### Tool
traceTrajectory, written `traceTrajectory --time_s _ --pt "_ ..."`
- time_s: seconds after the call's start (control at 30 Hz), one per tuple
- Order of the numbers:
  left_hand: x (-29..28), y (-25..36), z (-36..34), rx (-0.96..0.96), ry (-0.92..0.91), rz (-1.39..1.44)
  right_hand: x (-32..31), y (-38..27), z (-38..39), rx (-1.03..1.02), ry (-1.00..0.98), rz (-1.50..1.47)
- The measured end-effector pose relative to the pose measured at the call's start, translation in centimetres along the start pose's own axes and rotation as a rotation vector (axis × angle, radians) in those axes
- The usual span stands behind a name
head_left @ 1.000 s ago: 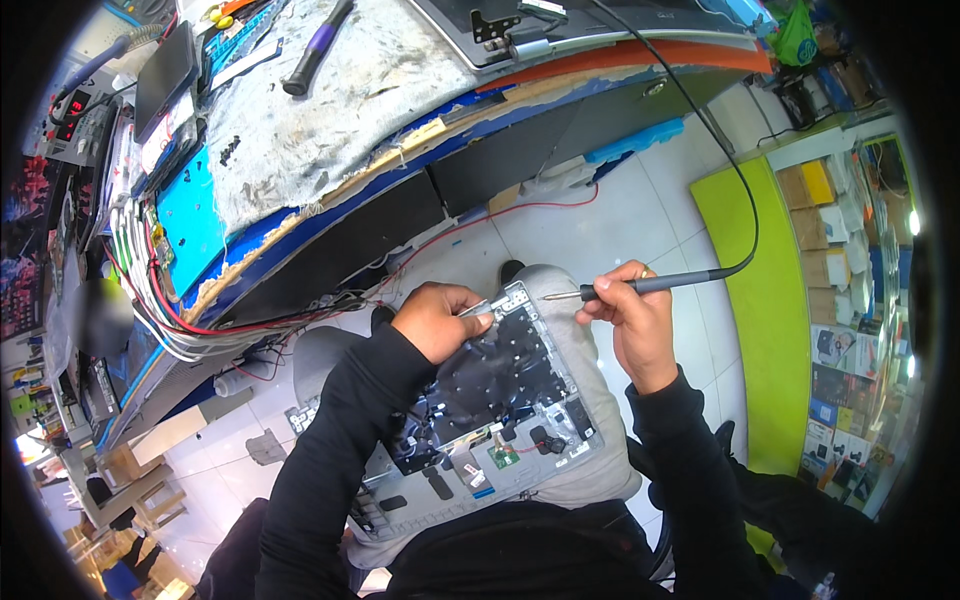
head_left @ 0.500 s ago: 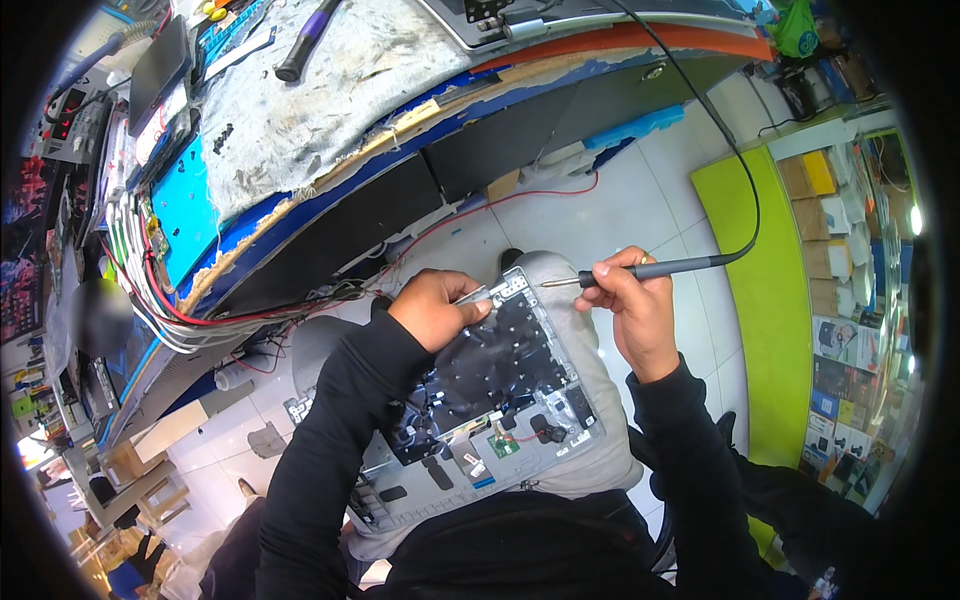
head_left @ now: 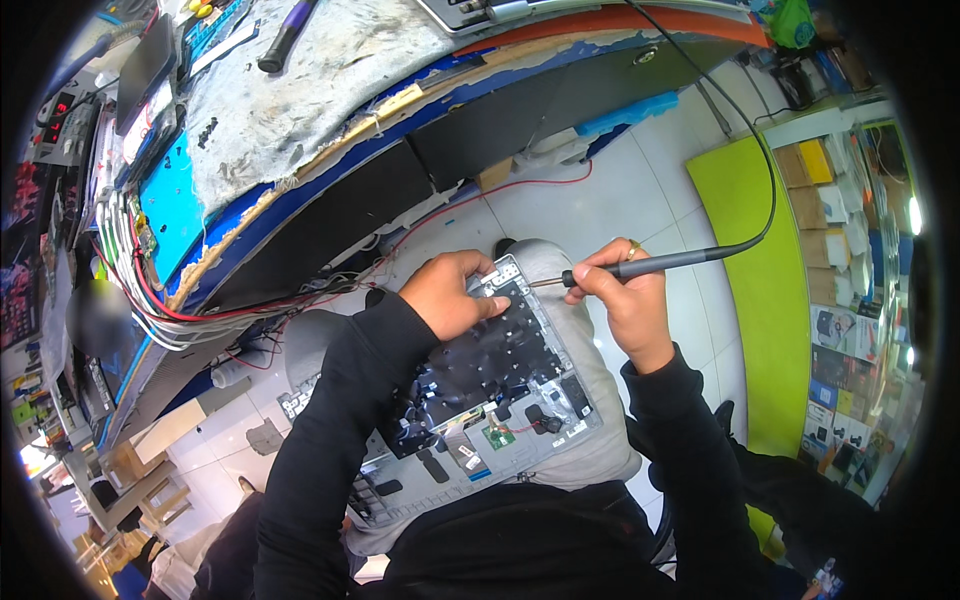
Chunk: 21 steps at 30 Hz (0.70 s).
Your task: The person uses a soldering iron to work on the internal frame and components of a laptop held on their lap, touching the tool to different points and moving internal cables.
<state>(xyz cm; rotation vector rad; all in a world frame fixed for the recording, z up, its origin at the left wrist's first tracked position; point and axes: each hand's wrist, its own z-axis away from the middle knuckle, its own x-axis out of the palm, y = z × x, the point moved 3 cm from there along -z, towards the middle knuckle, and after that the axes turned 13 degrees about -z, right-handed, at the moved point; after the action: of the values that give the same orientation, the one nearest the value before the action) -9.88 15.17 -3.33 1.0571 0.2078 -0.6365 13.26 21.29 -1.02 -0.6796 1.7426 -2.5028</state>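
An opened laptop palm-rest assembly (head_left: pixel 480 360) lies across my lap, with a black inner plate, a small green board (head_left: pixel 498 436) and metal brackets at its corner. My left hand (head_left: pixel 445 300) grips that upper corner, fingers curled over the edge and thumb on the inner plate. My right hand (head_left: pixel 625 310) is closed around a grey soldering iron (head_left: pixel 680 257), its metal tip at the frame's upper right edge, just right of my left fingers; whether it touches is too small to tell. My left forearm hides part of the assembly's left side.
Ahead, a cluttered bench holds a stained cloth (head_left: pixel 250 130), a screwdriver (head_left: pixel 285 40), a blue mat (head_left: pixel 170 200) and cable bundles (head_left: pixel 140 290). The iron's cord arches to the bench. Right stand a lime-green panel (head_left: pixel 740 350) and boxed-goods shelves (head_left: pixel 835 250). Another person's leg (head_left: pixel 215 530) shows lower left.
The laptop part and both hands have moved slightly upward. My left thumb has shifted onto the black plate, and the iron's tip has come closer to the frame's corner.
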Motion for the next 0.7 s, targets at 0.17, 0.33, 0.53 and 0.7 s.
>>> traceTrajectory --time_s 0.17,0.33,0.53,0.7 --pt "-0.1 1.2 -0.4 -0.088 -0.067 -0.078 0.1 0.6 0.3 0.005 -0.016 0.04" --pt "0.4 0.0 -0.7 -0.025 0.018 0.061 0.2 1.3 0.4 0.006 -0.042 0.127" --pt "0.5 -0.3 -0.9 -0.037 0.006 0.051 0.8 1.3 0.7 -0.031 -0.054 0.223" --pt "0.4 0.0 -0.8 -0.047 0.004 0.054 0.9 1.0 0.7 -0.038 -0.066 0.257"
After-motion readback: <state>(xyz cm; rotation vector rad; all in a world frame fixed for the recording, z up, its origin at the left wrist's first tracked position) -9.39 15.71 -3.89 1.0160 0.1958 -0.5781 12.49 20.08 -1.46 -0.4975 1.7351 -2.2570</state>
